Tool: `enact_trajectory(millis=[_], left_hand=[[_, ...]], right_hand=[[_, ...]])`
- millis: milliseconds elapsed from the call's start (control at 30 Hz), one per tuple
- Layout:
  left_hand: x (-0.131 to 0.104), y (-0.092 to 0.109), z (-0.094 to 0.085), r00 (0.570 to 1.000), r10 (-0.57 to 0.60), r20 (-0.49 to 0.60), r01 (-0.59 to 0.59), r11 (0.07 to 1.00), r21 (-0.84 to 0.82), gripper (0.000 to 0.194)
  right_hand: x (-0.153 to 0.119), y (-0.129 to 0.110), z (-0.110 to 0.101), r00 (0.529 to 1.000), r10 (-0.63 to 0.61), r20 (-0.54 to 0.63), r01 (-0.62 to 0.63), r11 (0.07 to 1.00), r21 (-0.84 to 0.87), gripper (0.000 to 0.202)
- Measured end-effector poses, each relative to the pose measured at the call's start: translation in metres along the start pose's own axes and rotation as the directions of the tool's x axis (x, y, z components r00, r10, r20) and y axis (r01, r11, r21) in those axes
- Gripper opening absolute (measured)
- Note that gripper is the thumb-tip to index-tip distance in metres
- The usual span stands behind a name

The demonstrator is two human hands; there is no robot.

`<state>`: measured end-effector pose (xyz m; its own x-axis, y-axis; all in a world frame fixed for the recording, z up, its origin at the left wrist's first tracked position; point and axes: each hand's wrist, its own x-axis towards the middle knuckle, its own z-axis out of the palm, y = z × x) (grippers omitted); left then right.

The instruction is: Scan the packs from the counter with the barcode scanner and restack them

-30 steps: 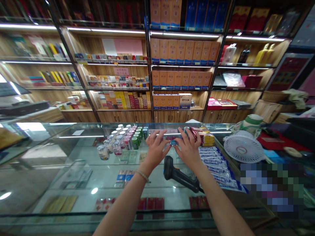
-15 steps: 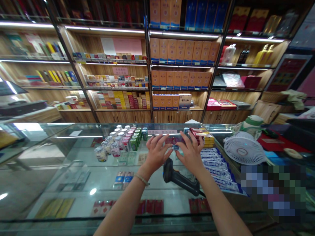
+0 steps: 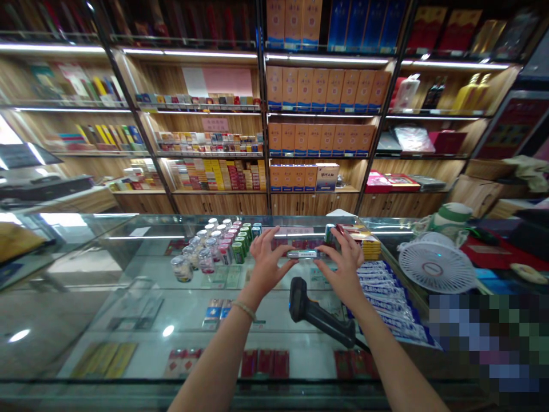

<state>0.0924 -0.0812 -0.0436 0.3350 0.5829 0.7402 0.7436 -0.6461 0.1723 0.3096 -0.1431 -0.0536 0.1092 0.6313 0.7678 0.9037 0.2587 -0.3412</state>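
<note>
Above the glass counter, a slim small pack [image 3: 302,254] with a white printed strip is held level; I cannot make out its exact kind. My left hand [image 3: 268,260] pinches its left end between thumb and fingers. At the right end my right hand [image 3: 343,264] grips it the same way, the other fingers raised. A black handheld barcode scanner [image 3: 319,315] lies just below both hands on the glass, its head pointing to the upper left and its cable running under the right forearm.
Small jars [image 3: 206,260] and green cans [image 3: 238,252] stand in rows to the left. On the right are blue-white packets [image 3: 386,297], yellow-red boxes [image 3: 371,246] and a white fan [image 3: 435,263]. Loaded shelves [image 3: 317,154] line the back.
The pack has been turned, so its long side with the white strip now faces me. My hands have moved farther apart, to its two ends.
</note>
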Motion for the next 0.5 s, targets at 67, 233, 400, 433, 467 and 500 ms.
enact_trajectory(millis=[67,233,400,433,467,500], left_hand=[[0.0008,-0.0001,-0.0012,1.0,-0.002,-0.01,0.002,1.0,-0.003,0.022],[0.0007,-0.002,-0.0003,1.0,0.003,-0.024,-0.003,1.0,-0.003,0.02],[-0.0018,-0.005,0.0039,1.0,-0.024,-0.015,0.025,0.999,0.025,0.017],[-0.0024,-0.006,0.005,0.999,-0.029,-0.019,0.029,0.999,0.035,0.017],[-0.003,-0.0073,0.0061,0.999,-0.031,-0.027,0.032,0.998,0.045,0.017],[-0.0036,-0.0086,0.0073,0.999,-0.033,-0.036,0.035,0.998,0.053,0.017]], right_hand=[[-0.0008,0.0011,0.0012,1.0,0.01,0.001,-0.01,1.0,-0.004,0.021],[-0.0013,0.0018,0.0054,1.0,0.016,-0.002,-0.016,0.999,-0.041,0.019],[0.0055,-0.0003,0.0043,0.995,0.023,0.095,-0.006,0.984,-0.178,0.027],[0.0065,-0.0015,0.0025,0.99,0.03,0.138,0.0,0.977,-0.212,0.035],[0.0065,-0.0033,0.0,0.983,0.042,0.177,0.002,0.971,-0.241,0.044],[0.0052,-0.0058,-0.0029,0.976,0.055,0.212,0.002,0.965,-0.261,0.052]])
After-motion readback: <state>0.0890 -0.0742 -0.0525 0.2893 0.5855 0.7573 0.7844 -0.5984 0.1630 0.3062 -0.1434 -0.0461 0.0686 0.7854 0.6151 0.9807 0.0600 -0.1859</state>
